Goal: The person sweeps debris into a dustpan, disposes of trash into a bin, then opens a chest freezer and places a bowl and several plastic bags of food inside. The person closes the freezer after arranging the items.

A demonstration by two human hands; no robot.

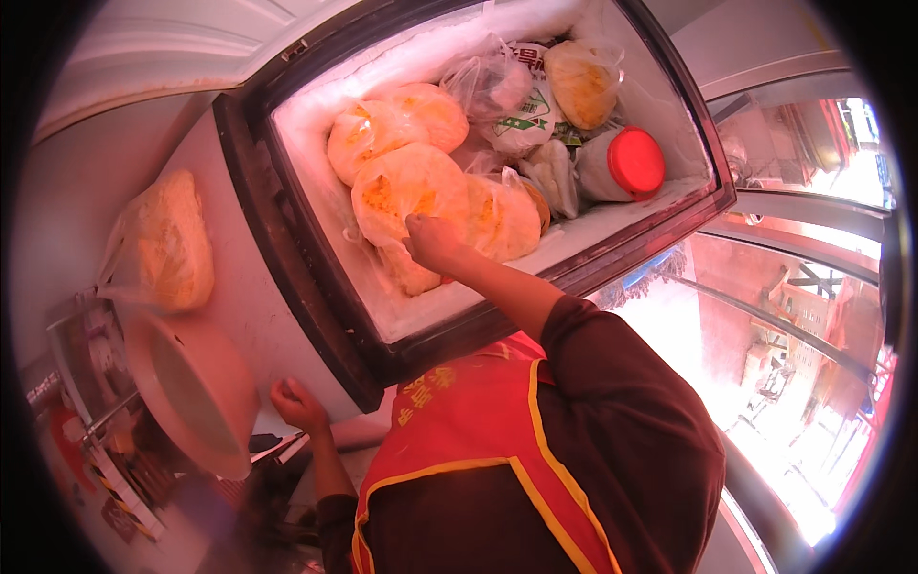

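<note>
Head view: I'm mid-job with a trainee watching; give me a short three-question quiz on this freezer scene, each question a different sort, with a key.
1. Multiple choice: which thing is the right grip at? A) a large bowl; B) a bulging clear bag; C) an apron.
2. True or false: inside the freezer, the red-lidded container lies to the right of the right grip.
3. Open: where is the left grip relative to the freezer's opening?

Key: 1. B. 2. True. 3. Outside it, to the left.
</note>
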